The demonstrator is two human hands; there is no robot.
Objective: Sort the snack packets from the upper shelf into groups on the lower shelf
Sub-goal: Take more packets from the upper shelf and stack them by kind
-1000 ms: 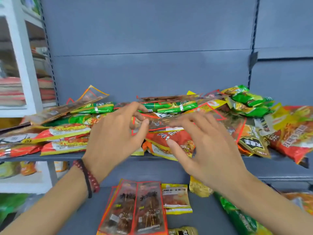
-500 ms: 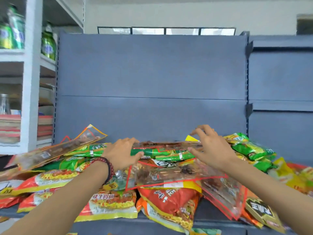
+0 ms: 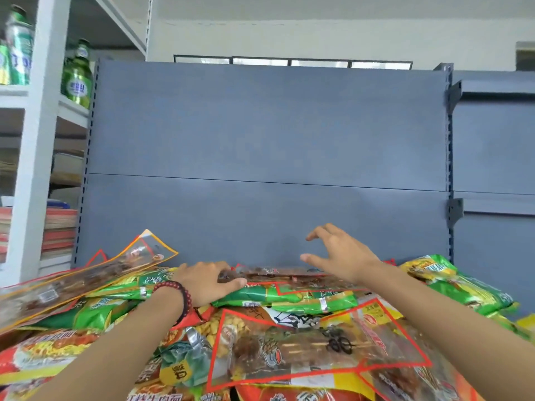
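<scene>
The heap of snack packets point(image 3: 95, 314) slopes loosely from the grey back panel point(image 3: 260, 140) toward you, so dragging the long clear packet point(image 3: 292, 277) off its far top could send slick neighbours sliding over the near edge. Your left hand point(image 3: 207, 282) lies on that packet's left end, though you cannot tell whether it grips. Your right hand point(image 3: 340, 257) hovers just above it, fingers spread, holding nothing.

A white shelving unit point(image 3: 43, 146) stands at the left, bearing a green can point(image 3: 18, 44), a green bottle point(image 3: 76, 79) to its right, and stacks of red-edged flat goods point(image 3: 58, 230) lower down. A grey back panel point(image 3: 269, 134) fills the middle. Above it is a row of narrow windows point(image 3: 292, 61) in a white wall point(image 3: 289, 33), and a dark bracket point(image 3: 455, 92) juts out at the right.
</scene>
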